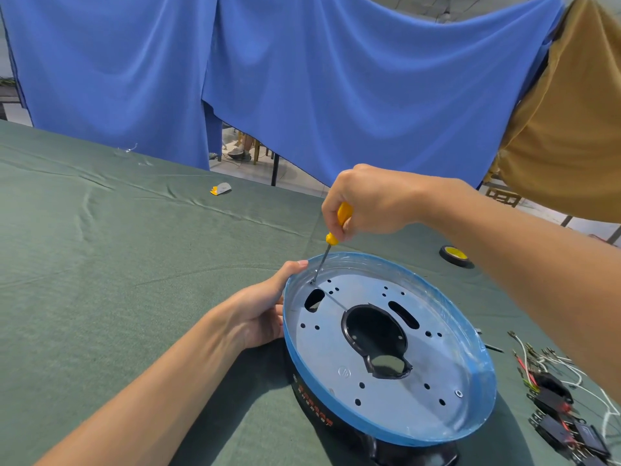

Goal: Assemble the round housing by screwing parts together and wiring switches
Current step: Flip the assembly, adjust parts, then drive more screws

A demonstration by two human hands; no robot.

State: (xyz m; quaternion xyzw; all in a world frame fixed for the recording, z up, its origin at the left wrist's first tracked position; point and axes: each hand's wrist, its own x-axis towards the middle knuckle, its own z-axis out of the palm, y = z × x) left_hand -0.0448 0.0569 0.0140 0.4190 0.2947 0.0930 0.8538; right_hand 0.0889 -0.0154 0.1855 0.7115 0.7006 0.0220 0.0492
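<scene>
Right grip (366, 200): screwdriver (344, 212); left grip (262, 311): housing (332, 351)

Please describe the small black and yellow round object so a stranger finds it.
Start at the blue-rimmed round housing on the green table. Just beyond its far right edge lies a small ring: black outside, yellow inside, unlike the wired switches.

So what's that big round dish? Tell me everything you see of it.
The round housing is a shallow pan: a silvery metal floor with small holes, two oblong slots and a black-edged central opening, a blue-filmed rim, and a black underside with red print. It lies open side up on green cloth. The left hand grips its rim. The screwdriver in the right hand touches its floor nearby.
</scene>
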